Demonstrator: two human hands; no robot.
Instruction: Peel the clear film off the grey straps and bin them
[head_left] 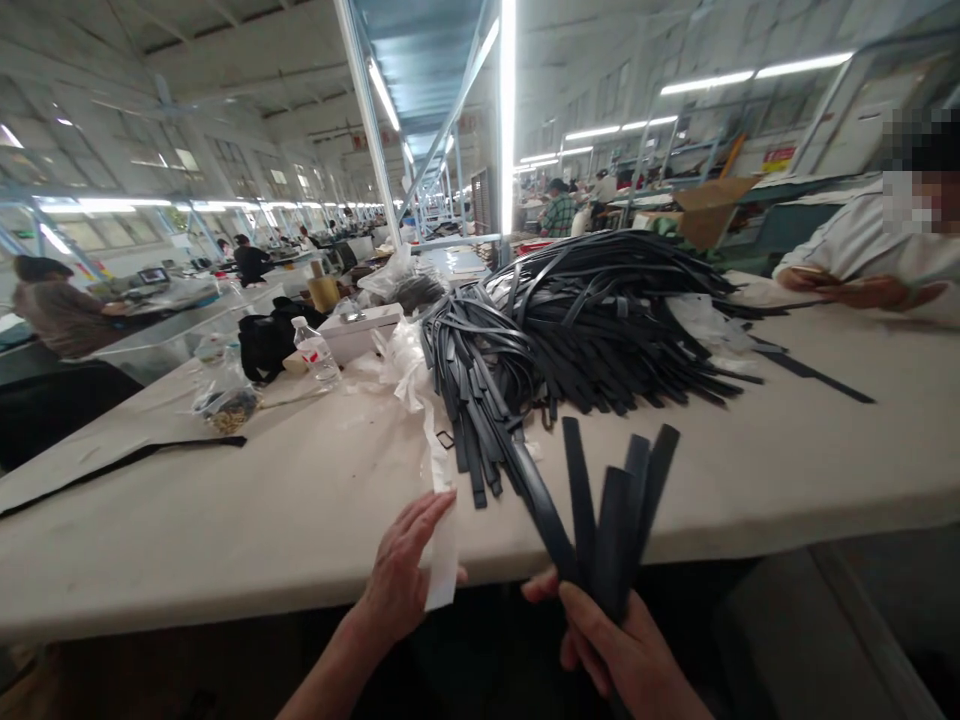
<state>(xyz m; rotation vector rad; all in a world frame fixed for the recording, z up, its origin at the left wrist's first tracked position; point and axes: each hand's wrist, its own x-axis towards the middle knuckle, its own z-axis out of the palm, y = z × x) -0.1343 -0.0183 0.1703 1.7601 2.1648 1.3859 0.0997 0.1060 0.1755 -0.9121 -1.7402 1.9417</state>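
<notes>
My left hand (pixel 401 565) is at the table's front edge, its fingers and thumb closed about a white strip (pixel 444 560). The strip hangs slightly past the edge and runs back toward crumpled white plastic. In my right hand (pixel 619 640) are several black straps (pixel 615 510), gripped near their lower part with their ends fanned upward. One more black strap (pixel 544 505) stretches from that hand to the pile. A large heap of black straps (pixel 600 320) lies beyond both hands. A small dark buckle frame (pixel 445 440) rests beside the white strip.
The pale-covered table (pixel 322 500) bears a plastic bottle (pixel 316 350), a white box (pixel 364 330), a bag of small metal pieces (pixel 229 405) and a long black strip (pixel 135 455). At the right, a person (pixel 885 260) in a light top sits across the table.
</notes>
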